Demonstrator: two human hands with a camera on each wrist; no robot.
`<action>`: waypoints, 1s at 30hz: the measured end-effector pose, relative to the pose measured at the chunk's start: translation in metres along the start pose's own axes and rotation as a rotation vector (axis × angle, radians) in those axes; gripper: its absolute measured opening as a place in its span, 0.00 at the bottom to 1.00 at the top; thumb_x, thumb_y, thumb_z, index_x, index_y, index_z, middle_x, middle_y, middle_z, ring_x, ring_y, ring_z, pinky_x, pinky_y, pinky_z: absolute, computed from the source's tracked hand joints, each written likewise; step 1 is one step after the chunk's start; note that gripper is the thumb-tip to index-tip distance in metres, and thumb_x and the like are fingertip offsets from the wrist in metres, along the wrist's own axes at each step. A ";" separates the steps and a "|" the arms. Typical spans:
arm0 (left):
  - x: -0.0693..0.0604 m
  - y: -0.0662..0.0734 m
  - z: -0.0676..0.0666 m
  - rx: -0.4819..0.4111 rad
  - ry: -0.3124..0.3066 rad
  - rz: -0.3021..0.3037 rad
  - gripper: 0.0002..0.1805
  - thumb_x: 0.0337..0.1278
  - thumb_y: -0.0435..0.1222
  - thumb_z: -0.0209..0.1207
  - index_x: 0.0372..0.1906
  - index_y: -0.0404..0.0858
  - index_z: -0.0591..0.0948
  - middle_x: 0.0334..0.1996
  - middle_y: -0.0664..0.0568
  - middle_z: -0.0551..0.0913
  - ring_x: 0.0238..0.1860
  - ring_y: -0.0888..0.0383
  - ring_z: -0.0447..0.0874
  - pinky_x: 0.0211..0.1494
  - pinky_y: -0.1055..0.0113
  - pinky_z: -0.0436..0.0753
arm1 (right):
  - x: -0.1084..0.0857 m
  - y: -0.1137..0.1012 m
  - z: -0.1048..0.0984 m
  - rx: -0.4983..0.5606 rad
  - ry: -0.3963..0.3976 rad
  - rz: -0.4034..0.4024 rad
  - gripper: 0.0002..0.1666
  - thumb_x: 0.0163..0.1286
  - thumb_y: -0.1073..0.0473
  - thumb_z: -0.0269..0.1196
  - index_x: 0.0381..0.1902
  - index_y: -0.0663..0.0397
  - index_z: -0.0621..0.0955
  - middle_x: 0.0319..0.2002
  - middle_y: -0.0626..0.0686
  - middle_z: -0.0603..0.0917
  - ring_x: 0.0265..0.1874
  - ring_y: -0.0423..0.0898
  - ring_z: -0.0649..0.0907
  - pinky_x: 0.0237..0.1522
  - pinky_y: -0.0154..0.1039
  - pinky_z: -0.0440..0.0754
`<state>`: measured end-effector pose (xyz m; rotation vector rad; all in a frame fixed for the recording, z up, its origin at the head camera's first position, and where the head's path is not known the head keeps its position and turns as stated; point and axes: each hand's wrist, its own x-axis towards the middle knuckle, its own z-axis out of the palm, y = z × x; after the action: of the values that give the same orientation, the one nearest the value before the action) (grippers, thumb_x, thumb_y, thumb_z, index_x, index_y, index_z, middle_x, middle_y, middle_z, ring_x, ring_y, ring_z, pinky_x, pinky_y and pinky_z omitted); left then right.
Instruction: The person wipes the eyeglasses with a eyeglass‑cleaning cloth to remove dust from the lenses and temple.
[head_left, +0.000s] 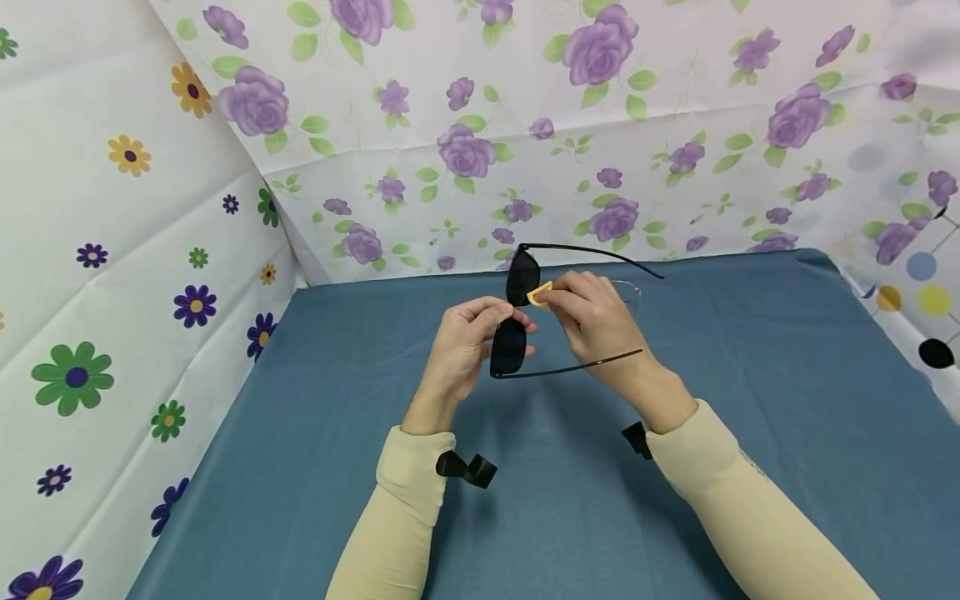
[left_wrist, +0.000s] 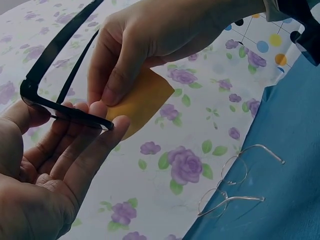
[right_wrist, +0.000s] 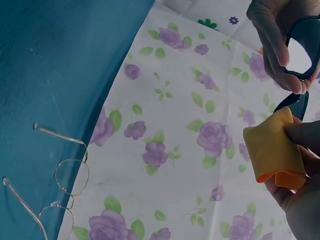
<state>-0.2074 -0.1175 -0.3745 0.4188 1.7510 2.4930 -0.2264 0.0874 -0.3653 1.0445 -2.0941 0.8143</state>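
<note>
Black sunglasses (head_left: 509, 346) are held up above the blue cloth, lenses one above the other in the head view, arms pointing right. The left hand (head_left: 465, 342) pinches them near the bridge between thumb and fingers; in the left wrist view that hand (left_wrist: 60, 165) is below the frame (left_wrist: 70, 112). A folded yellow cloth (right_wrist: 274, 150) is pinched by the right hand (head_left: 600, 321), close to the upper lens. In the right wrist view the cloth overlaps part of a dark lens (right_wrist: 296, 104), with the right hand (right_wrist: 305, 200) gripping it from the right.
Thin wire-rimmed glasses (left_wrist: 232, 182) rest on the blue cloth (head_left: 300, 433) near its far edge, partly behind the right hand in the head view. Flowered white sheets (head_left: 420, 200) hang behind and at the left. Black straps (head_left: 467, 469) are at both wrists.
</note>
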 end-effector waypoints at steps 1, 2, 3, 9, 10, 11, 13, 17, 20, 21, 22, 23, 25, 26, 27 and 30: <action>0.000 0.000 0.000 -0.001 0.001 -0.001 0.13 0.78 0.31 0.54 0.35 0.38 0.87 0.36 0.45 0.88 0.40 0.51 0.91 0.43 0.44 0.90 | 0.000 0.000 0.000 0.023 -0.003 0.011 0.07 0.68 0.74 0.68 0.44 0.67 0.88 0.39 0.60 0.84 0.37 0.58 0.80 0.42 0.51 0.76; 0.000 0.000 0.000 -0.002 0.001 -0.001 0.13 0.78 0.31 0.54 0.36 0.37 0.87 0.36 0.45 0.88 0.40 0.51 0.91 0.43 0.44 0.90 | -0.001 -0.001 -0.001 0.044 -0.007 0.024 0.08 0.68 0.75 0.68 0.44 0.67 0.88 0.38 0.59 0.84 0.36 0.57 0.80 0.42 0.51 0.75; 0.000 0.000 0.000 -0.004 0.001 -0.002 0.13 0.78 0.31 0.54 0.36 0.37 0.86 0.36 0.45 0.88 0.40 0.51 0.91 0.43 0.44 0.90 | -0.001 -0.001 -0.001 0.065 -0.011 0.038 0.08 0.68 0.75 0.68 0.44 0.67 0.88 0.38 0.59 0.84 0.36 0.57 0.79 0.42 0.51 0.75; 0.000 0.001 0.000 -0.017 -0.003 -0.001 0.14 0.78 0.32 0.54 0.36 0.38 0.87 0.36 0.45 0.88 0.39 0.52 0.91 0.43 0.45 0.90 | -0.003 0.000 -0.001 0.130 -0.027 0.090 0.10 0.67 0.77 0.67 0.44 0.66 0.89 0.38 0.58 0.83 0.35 0.54 0.78 0.39 0.49 0.75; 0.000 0.001 0.000 -0.025 -0.003 -0.003 0.14 0.78 0.32 0.53 0.36 0.38 0.87 0.36 0.45 0.88 0.40 0.52 0.91 0.43 0.46 0.90 | -0.004 0.001 -0.001 0.133 -0.034 0.093 0.10 0.67 0.77 0.67 0.44 0.66 0.89 0.38 0.57 0.83 0.35 0.54 0.78 0.39 0.48 0.74; 0.000 0.001 0.000 -0.034 -0.003 -0.005 0.14 0.78 0.32 0.53 0.35 0.38 0.87 0.36 0.45 0.88 0.40 0.52 0.91 0.43 0.47 0.91 | -0.005 0.001 -0.001 0.131 -0.045 0.097 0.10 0.68 0.77 0.67 0.44 0.66 0.89 0.38 0.57 0.83 0.35 0.54 0.78 0.39 0.49 0.74; 0.000 0.002 0.000 -0.052 -0.004 -0.011 0.14 0.78 0.32 0.53 0.35 0.39 0.87 0.37 0.46 0.88 0.40 0.52 0.91 0.43 0.48 0.91 | -0.009 0.003 -0.001 0.122 -0.071 0.115 0.10 0.69 0.76 0.66 0.44 0.65 0.89 0.38 0.57 0.83 0.35 0.53 0.77 0.39 0.48 0.74; 0.000 0.002 -0.001 -0.066 -0.007 -0.006 0.14 0.79 0.33 0.54 0.36 0.39 0.86 0.38 0.46 0.88 0.43 0.50 0.91 0.46 0.48 0.90 | -0.016 0.009 0.000 0.108 -0.096 0.201 0.10 0.71 0.74 0.65 0.46 0.63 0.89 0.40 0.56 0.83 0.37 0.52 0.79 0.39 0.46 0.78; 0.000 0.001 -0.002 -0.076 -0.005 0.019 0.13 0.79 0.34 0.54 0.37 0.38 0.86 0.40 0.45 0.87 0.46 0.49 0.90 0.51 0.45 0.89 | -0.019 0.011 0.000 0.128 -0.056 0.275 0.10 0.73 0.71 0.65 0.49 0.61 0.89 0.41 0.56 0.84 0.39 0.52 0.82 0.37 0.45 0.81; 0.000 0.001 -0.002 -0.082 -0.005 0.028 0.12 0.79 0.34 0.54 0.38 0.38 0.86 0.40 0.45 0.87 0.47 0.49 0.90 0.52 0.44 0.88 | -0.020 0.011 -0.001 0.143 -0.038 0.303 0.11 0.73 0.71 0.65 0.50 0.61 0.89 0.41 0.56 0.84 0.38 0.51 0.83 0.36 0.44 0.81; 0.000 0.002 -0.003 -0.089 -0.005 0.035 0.12 0.79 0.34 0.54 0.38 0.38 0.86 0.41 0.45 0.87 0.48 0.49 0.90 0.53 0.44 0.87 | -0.020 0.011 -0.002 0.166 -0.020 0.334 0.11 0.74 0.69 0.65 0.50 0.61 0.89 0.41 0.56 0.85 0.37 0.51 0.83 0.36 0.42 0.81; -0.001 0.002 -0.003 -0.095 -0.006 0.042 0.12 0.79 0.35 0.54 0.39 0.38 0.86 0.41 0.45 0.87 0.49 0.48 0.89 0.55 0.44 0.87 | -0.021 0.011 -0.003 0.196 -0.003 0.371 0.11 0.75 0.68 0.65 0.51 0.60 0.89 0.41 0.56 0.85 0.38 0.51 0.83 0.36 0.39 0.81; -0.001 0.002 -0.003 -0.103 -0.008 0.051 0.12 0.79 0.36 0.54 0.40 0.37 0.86 0.42 0.44 0.87 0.50 0.49 0.89 0.56 0.44 0.86 | -0.021 0.011 -0.005 0.259 0.019 0.452 0.11 0.76 0.65 0.65 0.52 0.60 0.89 0.42 0.57 0.86 0.39 0.50 0.83 0.34 0.34 0.80; -0.001 0.003 -0.003 -0.103 -0.011 0.053 0.13 0.80 0.36 0.54 0.40 0.37 0.86 0.42 0.44 0.87 0.50 0.49 0.89 0.57 0.45 0.86 | -0.021 0.012 -0.006 0.299 0.024 0.499 0.12 0.75 0.64 0.65 0.52 0.60 0.89 0.42 0.57 0.86 0.38 0.49 0.82 0.34 0.31 0.79; -0.001 0.003 -0.003 -0.103 -0.014 0.053 0.13 0.80 0.37 0.54 0.41 0.37 0.86 0.43 0.44 0.87 0.50 0.50 0.89 0.57 0.45 0.86 | -0.021 0.013 -0.008 0.341 0.025 0.541 0.12 0.75 0.62 0.66 0.52 0.60 0.89 0.43 0.58 0.86 0.38 0.48 0.82 0.33 0.29 0.79; 0.000 0.004 -0.003 -0.107 -0.017 0.051 0.13 0.80 0.37 0.54 0.41 0.36 0.86 0.43 0.44 0.87 0.49 0.50 0.88 0.57 0.45 0.85 | -0.020 0.014 -0.013 0.465 -0.012 0.654 0.15 0.74 0.60 0.67 0.55 0.61 0.87 0.47 0.59 0.86 0.41 0.47 0.83 0.36 0.28 0.82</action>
<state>-0.2075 -0.1215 -0.3716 0.4803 1.6121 2.5949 -0.2254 0.1126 -0.3767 0.5535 -2.3394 1.6734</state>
